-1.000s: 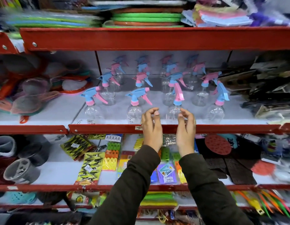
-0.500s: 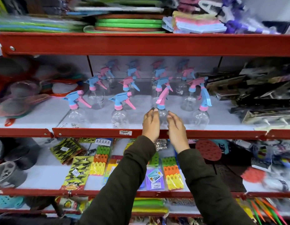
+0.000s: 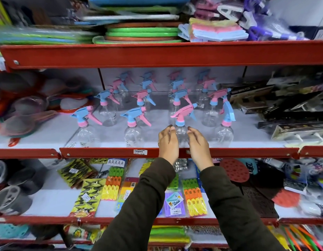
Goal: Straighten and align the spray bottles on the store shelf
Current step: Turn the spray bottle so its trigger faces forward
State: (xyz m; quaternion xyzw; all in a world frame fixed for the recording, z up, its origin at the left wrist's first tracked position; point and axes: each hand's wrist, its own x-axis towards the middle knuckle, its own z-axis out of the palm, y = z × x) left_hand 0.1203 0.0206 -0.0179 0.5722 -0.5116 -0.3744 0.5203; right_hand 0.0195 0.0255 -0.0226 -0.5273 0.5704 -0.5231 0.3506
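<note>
Red-edged store shelf (image 3: 229, 152) with a white deck carries rows of clear spray bottles (image 3: 110, 105) (blue or pink trigger heads, mixed). At the front row's third place stands a pink-headed bottle (image 3: 181, 131), its nozzle pointing toward 9 o'clock. Left hand (image 3: 168, 143) cups its 9 o'clock side and right hand (image 3: 199, 144) its 3 o'clock side, fingers (image 3: 190, 130) curved and spread at the bottle's shoulder; whether they press the plastic I cannot tell.

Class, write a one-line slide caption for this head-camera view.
Both hands, left and right, flank a pink-topped spray bottle in the front row on the red-edged shelf.
</note>
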